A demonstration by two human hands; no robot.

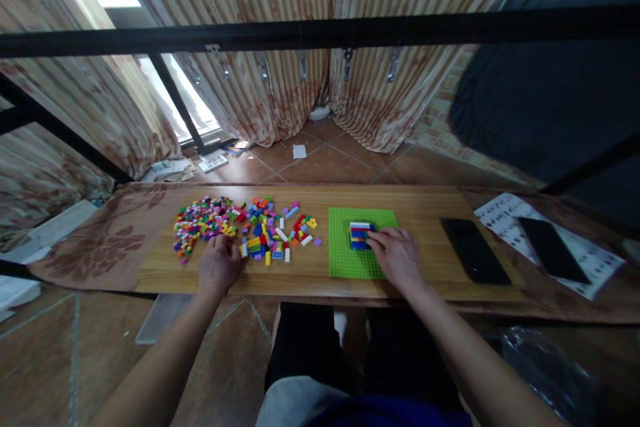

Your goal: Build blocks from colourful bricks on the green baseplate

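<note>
A green studded baseplate [340, 260] lies on the wooden board. On it stands a small block build [359, 236] in white, red, yellow and blue. My right hand [397, 255] is at the build's right side, its fingers closed around something too small to make out. Near the front edge of the loose bricks rests my left hand [219, 264], with curled fingers; whatever they may hold is hidden. Small mixed bricks [200, 220] form a dense pile beyond and left of it. Larger bricks [265, 233] are spread between that pile and the baseplate.
The wooden board [300, 280] spans the low table. A black phone [475, 250] lies at its right end. Farther right, a second dark device [553, 250] sits on a printed sheet [505, 213]. A black metal bar [300, 35] crosses above the far side.
</note>
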